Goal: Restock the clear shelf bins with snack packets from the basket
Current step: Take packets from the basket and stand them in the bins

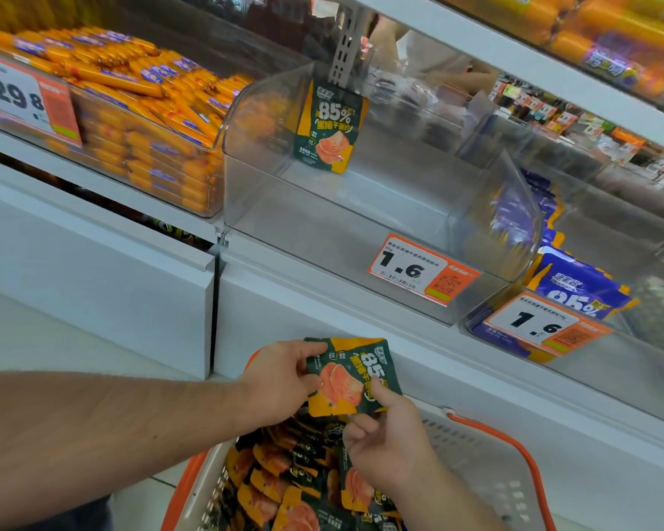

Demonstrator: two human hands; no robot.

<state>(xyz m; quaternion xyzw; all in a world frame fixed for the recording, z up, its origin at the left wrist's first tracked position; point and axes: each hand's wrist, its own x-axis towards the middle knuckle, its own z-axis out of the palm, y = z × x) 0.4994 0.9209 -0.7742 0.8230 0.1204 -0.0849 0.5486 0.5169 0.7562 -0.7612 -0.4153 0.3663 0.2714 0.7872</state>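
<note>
A dark green and orange snack packet (351,377) is held above the basket (487,465) by both hands. My left hand (280,381) pinches its left edge; my right hand (384,442) touches its lower right corner with the index finger, the other fingers curled. The white basket with orange handles holds several matching packets (284,488). The clear shelf bin (380,208) straight ahead holds one upright matching packet (328,128) at its back, leaning on the rear wall.
A bin of orange sausage sticks (142,109) stands on the left, a bin of purple packets (575,285) on the right. Orange price tags reading 1.6 (422,272) hang on the bin fronts. A white shelf ledge (322,300) runs above the basket.
</note>
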